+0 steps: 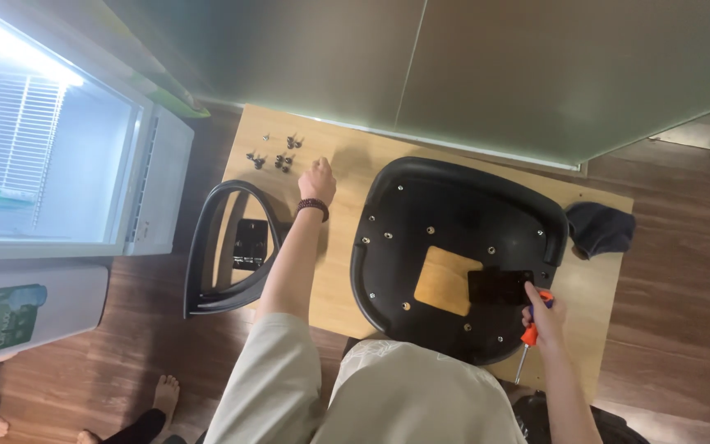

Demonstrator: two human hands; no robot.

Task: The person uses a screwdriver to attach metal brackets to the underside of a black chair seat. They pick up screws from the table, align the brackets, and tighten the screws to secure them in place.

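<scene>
Head cam, looking straight down: left hand (316,181) is stretched forward over the wooden board (338,247), fingers curled loosely, empty, just short of the screws (275,153), which lie scattered at the board's far-left corner, ahead and slightly left of that hand. Screws count approx 6-7; too small to be sure. Left hand is by far the nearer; right hand (541,311) is well apart at the near-right, closed round the orange handle of a screwdriver (527,341), shaft pointing down toward the person, and touching a flat black plate (500,286) lying on the upturned black seat shell (454,247). One seat shell, long axis roughly left-right, w/ a cut-out showing wood. One black armrest loop (228,247) at the board's left edge, long axis front-to-back. One dark cloth (600,228) at right edge. An open white fridge (59,164) stands at left.
</scene>
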